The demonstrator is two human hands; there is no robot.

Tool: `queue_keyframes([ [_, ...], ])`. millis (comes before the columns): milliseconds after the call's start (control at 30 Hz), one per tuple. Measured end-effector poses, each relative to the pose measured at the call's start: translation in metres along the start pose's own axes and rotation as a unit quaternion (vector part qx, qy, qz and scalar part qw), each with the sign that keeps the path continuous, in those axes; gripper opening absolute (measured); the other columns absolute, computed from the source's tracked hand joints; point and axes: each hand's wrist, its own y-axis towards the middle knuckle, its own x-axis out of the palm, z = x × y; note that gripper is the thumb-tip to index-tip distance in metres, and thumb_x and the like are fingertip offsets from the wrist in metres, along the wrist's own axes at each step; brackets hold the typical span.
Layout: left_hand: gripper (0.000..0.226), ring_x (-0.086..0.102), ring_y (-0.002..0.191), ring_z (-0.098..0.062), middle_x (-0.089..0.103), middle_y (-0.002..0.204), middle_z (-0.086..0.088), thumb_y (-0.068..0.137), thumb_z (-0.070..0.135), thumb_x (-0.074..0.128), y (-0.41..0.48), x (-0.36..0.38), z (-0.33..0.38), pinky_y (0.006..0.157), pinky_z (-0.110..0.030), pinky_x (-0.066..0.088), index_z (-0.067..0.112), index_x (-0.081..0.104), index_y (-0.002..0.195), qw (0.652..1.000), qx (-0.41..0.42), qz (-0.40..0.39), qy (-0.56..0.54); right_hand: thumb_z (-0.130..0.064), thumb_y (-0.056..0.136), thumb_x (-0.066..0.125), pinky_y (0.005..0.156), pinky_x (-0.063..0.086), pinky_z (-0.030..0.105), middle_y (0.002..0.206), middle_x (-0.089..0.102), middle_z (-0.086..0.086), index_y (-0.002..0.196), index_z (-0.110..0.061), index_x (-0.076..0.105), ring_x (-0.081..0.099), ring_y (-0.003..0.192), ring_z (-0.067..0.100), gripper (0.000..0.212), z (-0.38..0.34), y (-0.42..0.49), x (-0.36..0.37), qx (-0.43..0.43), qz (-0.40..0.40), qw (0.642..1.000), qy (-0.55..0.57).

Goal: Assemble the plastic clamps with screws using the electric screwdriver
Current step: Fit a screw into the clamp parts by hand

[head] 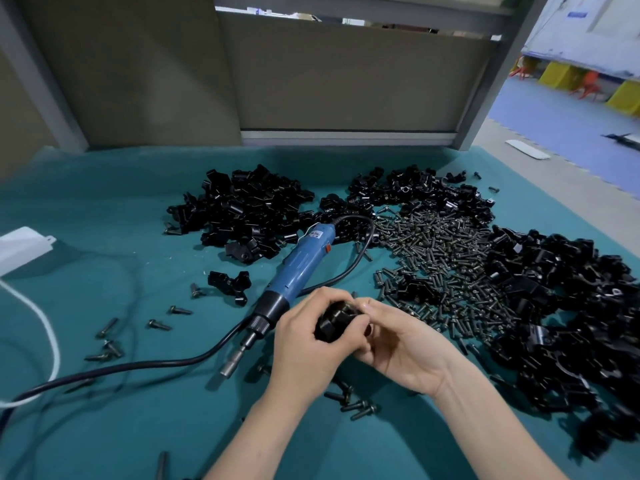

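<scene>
Both hands meet over the table's middle around one black plastic clamp (335,323). My left hand (304,344) grips it from the left, fingers curled over its top. My right hand (398,344) cups it from the right and below, thumb pressing on it. The blue electric screwdriver (294,271) lies on the teal mat just left of my hands, bit pointing toward me, touched by neither hand. A wide pile of dark screws (440,265) lies to the right of the hands. Whether a screw sits in the held clamp is hidden.
Heaps of black clamp parts lie at the back left (242,209), back centre (415,192) and right (561,306). The screwdriver's black cable (138,363) loops left across the teal mat (104,209). Loose screws (356,405) scatter near my wrists. A white box (20,247) and white cord sit far left.
</scene>
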Motion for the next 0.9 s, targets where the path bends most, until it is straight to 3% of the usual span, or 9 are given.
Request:
queue_keyframes([
  [200,0.014,0.060,0.057,-0.002,0.061,0.066,0.019,0.073,0.031,0.059,0.002,-0.003,-0.004,0.060,-0.011,0.045,0.035,0.061,0.086,0.999,-0.015,-0.014,-0.042,-0.019,0.086,0.062,0.058,0.055,0.019,0.077,0.068,0.005,0.101,-0.005,0.057,0.063,0.061,0.010,0.021,0.002,0.002,-0.002,-0.014,-0.012,1.000,-0.018],
  [267,0.014,0.066,0.059,-0.009,0.065,0.069,0.012,0.072,0.031,0.060,0.003,-0.001,-0.007,0.063,-0.022,0.053,0.034,0.063,0.086,0.997,-0.039,-0.022,-0.067,-0.021,0.085,0.062,0.056,0.054,0.018,0.073,0.066,0.004,0.098,-0.006,0.059,0.062,0.059,0.009,0.020,0.001,0.002,-0.003,-0.018,-0.002,0.999,-0.040],
  [367,0.019,0.068,0.065,-0.031,0.068,0.073,-0.004,0.069,0.034,0.069,0.001,0.003,-0.012,0.069,-0.051,0.057,0.027,0.066,0.086,0.990,-0.083,-0.028,-0.113,-0.019,0.083,0.064,0.053,0.052,0.017,0.069,0.064,0.004,0.083,-0.010,0.068,0.059,0.057,0.008,0.011,-0.001,0.002,-0.005,-0.039,0.005,0.998,-0.058],
  [433,0.029,0.067,0.070,-0.035,0.068,0.078,-0.006,0.068,0.042,0.078,0.000,0.004,-0.012,0.072,-0.056,0.055,0.026,0.067,0.089,0.987,-0.088,-0.047,-0.124,-0.016,0.082,0.064,0.053,0.051,0.017,0.066,0.063,0.002,0.071,-0.014,0.069,0.058,0.055,0.007,0.012,0.000,0.002,-0.006,-0.058,0.011,0.997,-0.052],
  [567,0.037,0.067,0.062,-0.023,0.069,0.076,-0.004,0.066,0.050,0.081,0.002,0.004,-0.013,0.066,-0.036,0.057,0.024,0.068,0.090,0.976,-0.112,-0.046,-0.180,-0.019,0.077,0.070,0.056,0.052,0.019,0.066,0.060,0.005,0.072,-0.016,0.066,0.060,0.057,0.012,0.008,0.007,0.001,-0.006,-0.095,0.013,0.995,-0.035],
  [667,0.027,0.066,0.065,-0.028,0.069,0.076,-0.007,0.070,0.044,0.076,0.002,0.006,-0.013,0.065,-0.039,0.056,0.024,0.068,0.087,0.971,-0.137,-0.040,-0.192,-0.030,0.069,0.075,0.051,0.047,0.018,0.059,0.058,-0.002,0.072,-0.020,0.067,0.056,0.052,0.010,0.012,0.013,0.000,-0.001,-0.140,0.057,0.986,-0.073],
  [733,0.021,0.065,0.063,-0.022,0.069,0.073,-0.004,0.072,0.044,0.072,0.001,0.008,-0.012,0.057,-0.029,0.052,0.027,0.068,0.084,0.967,-0.151,-0.041,-0.200,-0.033,0.068,0.074,0.049,0.045,0.018,0.058,0.058,-0.006,0.072,-0.022,0.068,0.052,0.050,0.009,0.013,0.017,0.001,0.002,-0.177,0.079,0.977,-0.091],
  [833,0.018,0.063,0.064,-0.025,0.067,0.074,-0.007,0.073,0.040,0.071,0.002,0.009,-0.013,0.060,-0.037,0.052,0.025,0.068,0.083,0.961,-0.155,-0.041,-0.225,-0.033,0.070,0.074,0.053,0.048,0.020,0.069,0.062,0.000,0.076,-0.021,0.071,0.055,0.054,0.010,0.015,0.021,0.002,0.003,-0.215,0.084,0.968,-0.098],
  [900,0.018,0.062,0.064,-0.021,0.065,0.073,-0.004,0.074,0.039,0.069,0.003,0.008,-0.015,0.059,-0.033,0.052,0.024,0.066,0.081,0.959,-0.157,-0.031,-0.232,-0.028,0.074,0.077,0.061,0.052,0.023,0.081,0.068,0.005,0.084,-0.017,0.074,0.061,0.064,0.013,0.015,0.020,0.001,0.001,-0.221,0.062,0.968,-0.103],
])
